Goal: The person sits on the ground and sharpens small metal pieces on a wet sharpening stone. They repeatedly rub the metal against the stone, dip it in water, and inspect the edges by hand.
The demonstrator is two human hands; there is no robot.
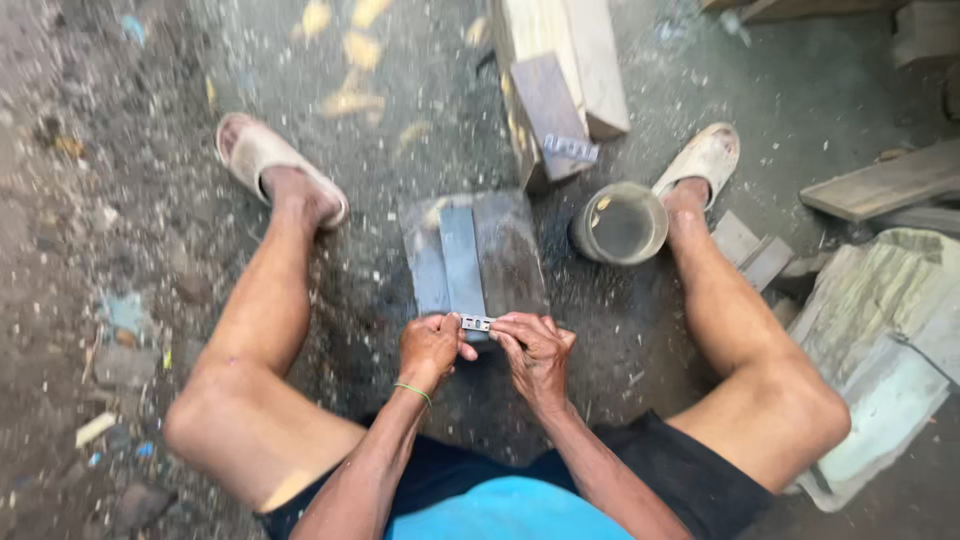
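Both hands (430,345) & (535,345) are pinching a small metal blade (477,322) w/ fingers clenched, at near end of the sharpening stone (462,262); water cup (620,223) is sitting nearby. Sharpening looks mid-way.

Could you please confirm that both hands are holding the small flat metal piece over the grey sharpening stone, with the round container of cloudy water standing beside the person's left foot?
Not quite: in the head view the round container of cloudy water stands beside the right foot, not the left. The rest holds: the left hand and right hand hold the small flat metal piece over the grey sharpening stone.
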